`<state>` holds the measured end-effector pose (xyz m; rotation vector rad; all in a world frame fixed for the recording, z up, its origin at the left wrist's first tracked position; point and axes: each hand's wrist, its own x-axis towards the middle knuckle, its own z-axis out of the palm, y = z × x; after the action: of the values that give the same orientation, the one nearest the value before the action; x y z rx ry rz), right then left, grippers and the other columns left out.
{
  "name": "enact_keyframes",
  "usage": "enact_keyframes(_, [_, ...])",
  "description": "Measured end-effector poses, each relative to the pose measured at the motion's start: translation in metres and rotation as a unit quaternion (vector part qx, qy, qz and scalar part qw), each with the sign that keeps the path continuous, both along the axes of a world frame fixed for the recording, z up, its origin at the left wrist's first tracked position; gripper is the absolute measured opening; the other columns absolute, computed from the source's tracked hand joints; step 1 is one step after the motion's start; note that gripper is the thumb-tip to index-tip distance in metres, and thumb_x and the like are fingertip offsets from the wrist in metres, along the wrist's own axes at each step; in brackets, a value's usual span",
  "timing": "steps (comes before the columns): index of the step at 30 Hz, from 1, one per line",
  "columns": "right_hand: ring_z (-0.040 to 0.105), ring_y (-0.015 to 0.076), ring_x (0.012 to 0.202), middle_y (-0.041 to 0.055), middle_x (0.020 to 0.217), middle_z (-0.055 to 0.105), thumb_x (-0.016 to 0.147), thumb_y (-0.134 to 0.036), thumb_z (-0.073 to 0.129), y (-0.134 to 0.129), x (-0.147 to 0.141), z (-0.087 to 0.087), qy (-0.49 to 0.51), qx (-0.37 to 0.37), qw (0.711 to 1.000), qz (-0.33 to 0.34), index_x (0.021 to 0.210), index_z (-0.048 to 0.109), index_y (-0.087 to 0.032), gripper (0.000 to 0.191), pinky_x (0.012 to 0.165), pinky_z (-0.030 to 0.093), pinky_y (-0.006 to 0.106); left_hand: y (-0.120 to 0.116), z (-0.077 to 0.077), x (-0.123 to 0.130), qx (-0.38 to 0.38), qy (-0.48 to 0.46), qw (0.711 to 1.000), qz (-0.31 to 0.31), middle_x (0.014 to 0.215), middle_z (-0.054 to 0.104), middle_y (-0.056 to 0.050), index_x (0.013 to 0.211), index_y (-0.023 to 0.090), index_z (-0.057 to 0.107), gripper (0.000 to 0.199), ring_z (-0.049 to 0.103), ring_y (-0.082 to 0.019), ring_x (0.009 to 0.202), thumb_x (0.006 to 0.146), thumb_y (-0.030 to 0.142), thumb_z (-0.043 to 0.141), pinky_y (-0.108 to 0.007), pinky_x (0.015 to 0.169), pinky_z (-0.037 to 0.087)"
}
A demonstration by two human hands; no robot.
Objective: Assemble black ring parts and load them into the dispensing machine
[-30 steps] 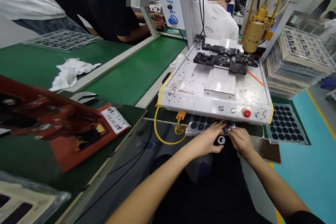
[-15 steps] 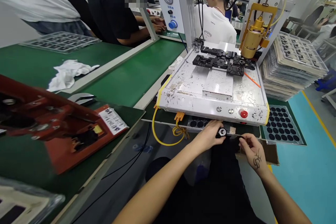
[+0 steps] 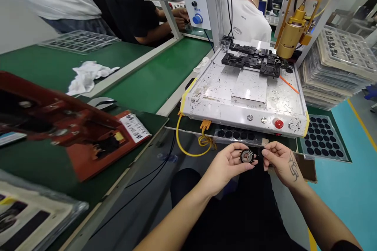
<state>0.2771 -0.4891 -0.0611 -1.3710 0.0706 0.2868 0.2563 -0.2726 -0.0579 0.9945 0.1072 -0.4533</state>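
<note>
Case (image 3: 246,156), round and glossy, rests in the curled left hand (image 3: 226,166); the right hand (image 3: 280,161) pinches a dark disc (image 3: 260,150).

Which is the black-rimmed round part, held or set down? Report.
Held: the left hand has its fingers around the round part.

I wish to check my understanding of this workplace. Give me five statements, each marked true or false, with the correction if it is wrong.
1. The left hand holds a round part. True.
2. A red button is on the front of the white machine. True.
3. The right hand presses the red button. False: it pinches a small dark piece.
4. A stack of trays stands right of the white machine. True.
5. The white cloth hangs from the white machine. False: it lies to the left.
</note>
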Motion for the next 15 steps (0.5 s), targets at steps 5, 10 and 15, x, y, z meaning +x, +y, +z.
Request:
enact_keyframes(5, [0.065, 0.013, 0.053, -0.004, 0.061, 0.068, 0.088, -0.049, 0.089, -0.003, -0.004, 0.001, 0.005, 0.007, 1.0, 0.015, 0.095, 0.071, -0.021, 0.034, 0.057, 0.056, 0.026, 0.004, 0.01, -0.01, -0.04, 0.021, 0.999, 0.03, 0.119, 0.083, -0.014, 0.125, 0.014, 0.072, 0.054, 0.082, -0.028, 0.108, 0.08, 0.031, 0.098, -0.041, 0.101, 0.064])
enact_keyframes(10, [0.059, 0.0109, 0.05, -0.0041, 0.057, 0.063, 0.087, -0.049, 0.09, -0.005, -0.008, 0.015, 0.062, 0.055, 0.994, 0.07, 0.082, 0.067, -0.02, 0.037, 0.053, 0.052, 0.024, 0.008, 0.012, -0.017, -0.044, 0.017, 0.998, 0.034, 0.122, 0.083, -0.014, 0.129, 0.015, 0.076, 0.051, 0.081, -0.03, 0.112, 0.088, 0.04, 0.091, -0.046, 0.107, 0.063])
enact_keyframes(15, [0.052, 0.0103, 0.048, -0.0035, 0.059, 0.062, 0.086, -0.054, 0.089, -0.003, -0.01, 0.023, 0.094, 0.05, 0.988, 0.109, 0.079, 0.064, -0.021, 0.042, 0.046, 0.046, 0.023, 0.012, 0.014, -0.02, -0.035, 0.001, 0.999, 0.024, 0.123, 0.083, -0.014, 0.131, 0.016, 0.077, 0.048, 0.08, -0.029, 0.113, 0.091, 0.039, 0.088, -0.048, 0.108, 0.063])
